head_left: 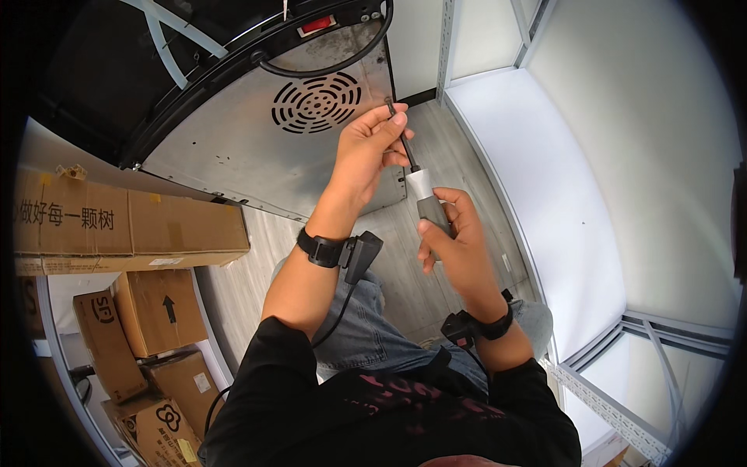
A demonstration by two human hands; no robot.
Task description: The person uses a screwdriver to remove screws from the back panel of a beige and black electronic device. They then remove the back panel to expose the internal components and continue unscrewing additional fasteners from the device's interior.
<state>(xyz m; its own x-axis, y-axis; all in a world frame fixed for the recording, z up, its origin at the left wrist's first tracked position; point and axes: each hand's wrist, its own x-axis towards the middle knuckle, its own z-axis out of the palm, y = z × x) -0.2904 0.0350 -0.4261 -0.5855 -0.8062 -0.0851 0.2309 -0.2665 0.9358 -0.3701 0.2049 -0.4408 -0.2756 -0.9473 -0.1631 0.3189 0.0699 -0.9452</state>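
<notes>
A screwdriver with a grey and white handle and a dark shaft is in both my hands. My right hand is closed round the handle. Farther up, my left hand pinches the shaft near its tip. The tip meets the right edge of a metal panel, close to the upper corner; whether a screw sits there is hidden by my fingers. Round vent slots pierce the panel to the left of my left hand. Above them runs a black cable, near a red switch.
At the left lies a long cardboard box, above a shelf with several brown cartons. A white shelf with metal posts lines the right side. Grey wood-look floor shows between the panel and this shelf.
</notes>
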